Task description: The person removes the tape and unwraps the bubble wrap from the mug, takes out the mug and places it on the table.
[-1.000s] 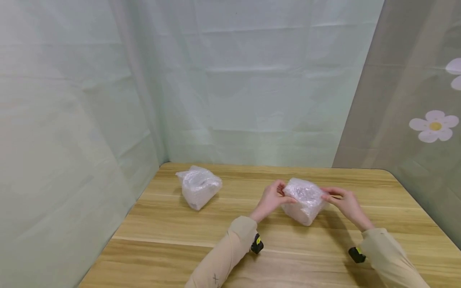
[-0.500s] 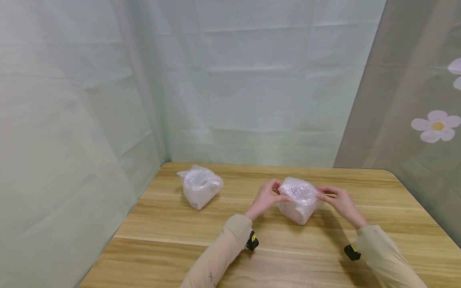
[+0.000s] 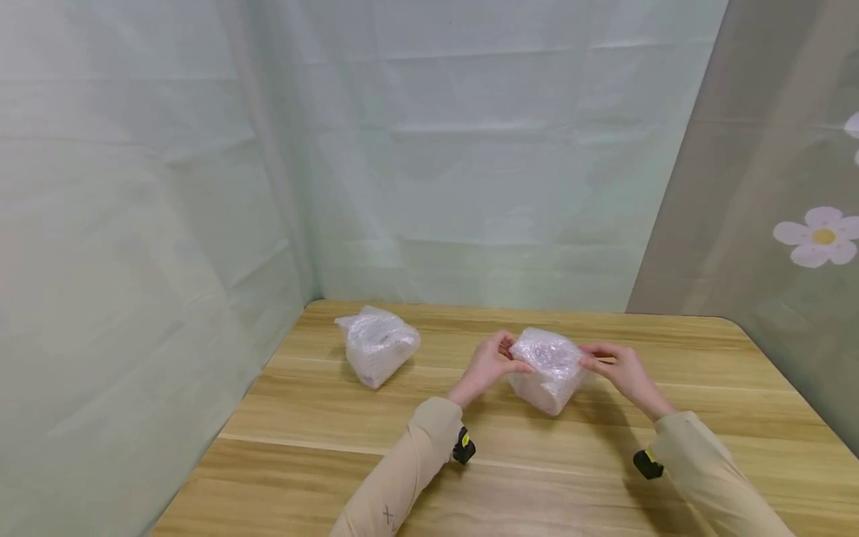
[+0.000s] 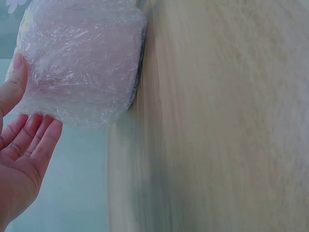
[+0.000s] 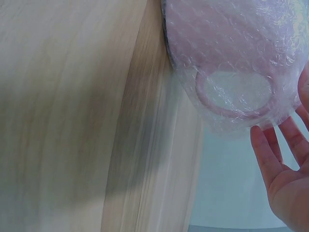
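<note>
L hand (image 3: 485, 367) & R hand (image 3: 624, 371), fingers part-curled, pinch opp. sides of the bubble-wrapped bundle (image 3: 550, 369) btwn them (neither's nearer; long axis unclear), its loop (image 5: 236, 115) on R hand's side, twd the table's (image 3: 550, 492) far edge, just R of ctr.

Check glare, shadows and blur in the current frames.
Head: highlights on the held bundle and the other bundle, soft shadows on the table. Left wrist: fine glints on the held bundle, table grain hazy toward the right. Right wrist: bright glare at the held bundle's upper right, a broad soft-edged shadow across the table.
</note>
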Demonstrator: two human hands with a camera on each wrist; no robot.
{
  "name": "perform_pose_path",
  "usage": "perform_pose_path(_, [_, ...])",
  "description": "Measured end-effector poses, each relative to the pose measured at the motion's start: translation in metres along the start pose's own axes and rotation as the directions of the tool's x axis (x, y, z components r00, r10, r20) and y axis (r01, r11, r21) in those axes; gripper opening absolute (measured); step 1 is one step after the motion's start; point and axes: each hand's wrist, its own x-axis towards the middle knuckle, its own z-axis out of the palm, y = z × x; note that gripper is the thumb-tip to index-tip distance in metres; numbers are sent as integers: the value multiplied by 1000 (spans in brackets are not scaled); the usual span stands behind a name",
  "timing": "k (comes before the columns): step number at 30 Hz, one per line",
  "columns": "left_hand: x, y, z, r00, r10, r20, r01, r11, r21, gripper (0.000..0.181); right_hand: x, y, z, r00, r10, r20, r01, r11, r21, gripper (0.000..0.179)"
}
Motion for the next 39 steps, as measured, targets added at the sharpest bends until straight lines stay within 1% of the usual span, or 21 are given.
perform_pose_path(2, [0, 0, -2, 1000, -8, -6, 8, 1000, -7, 41, 2, -1, 1, 1000, 9, 10, -8, 1000, -10, 32])
perform_pose_path(8, [2, -4, -9, 1000, -25, -18, 25, 1000, 1, 42, 8, -5, 4, 999, 24, 42, -25, 1000, 10, 35])
perform_pose_path(16, [0, -3, -18, 999, -24, -40, 24, 1000, 3, 40, 16, -8, 12, 999, -8, 43, 6, 998, 58, 32])
perform_pose_path(21, [-3, -3, -22, 998, -27, -49, 27, 1000, 2, 40, 20, -9, 15, 999, -9, 49, 6, 997, 78, 32])
perform_pose_path(26, [-3, -6, -25, 998, -23, -53, 24, 1000, 19, 40, 21, -10, 18, 998, -14, 63, 9, 997, 76, 34])
perform_pose_path(32, [-7, -6, -27, 999, -17, -49, 18, 1000, 25, 39, 21, -10, 21, 998, -15, 67, 8, 994, 110, 32])
perform_pose_path(39, [-12, -6, -30, 997, -42, -66, 44, 999, 16, 40, 21, -11, 25, 998, -9, 69, 2, 996, 91, 34])
